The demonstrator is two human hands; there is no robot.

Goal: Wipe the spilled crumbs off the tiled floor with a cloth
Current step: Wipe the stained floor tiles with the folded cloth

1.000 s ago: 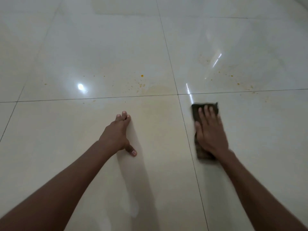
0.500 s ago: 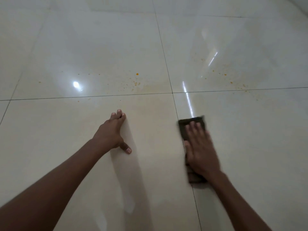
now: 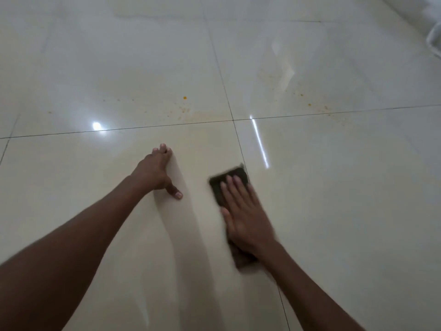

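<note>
Right hand (image 3: 245, 218) flat, fingers straight, pressing dark cloth (image 3: 229, 182) onto tiled floor (image 3: 346, 211). Left hand (image 3: 155, 172) splayed, bracing, holding nothing. Orange crumbs (image 3: 185, 97) well beyond cloth, unwiped; most work left.

I see the right hand (image 3: 245, 218) pressing flat, fingers straight, on a dark folded rectangular cloth (image 3: 226, 180) on the glossy cream tiled floor (image 3: 346, 211). Left hand (image 3: 152, 173) braced flat beside it, apart. Small orange crumbs (image 3: 185, 97) scattered well beyond both hands' fingertips.
</note>
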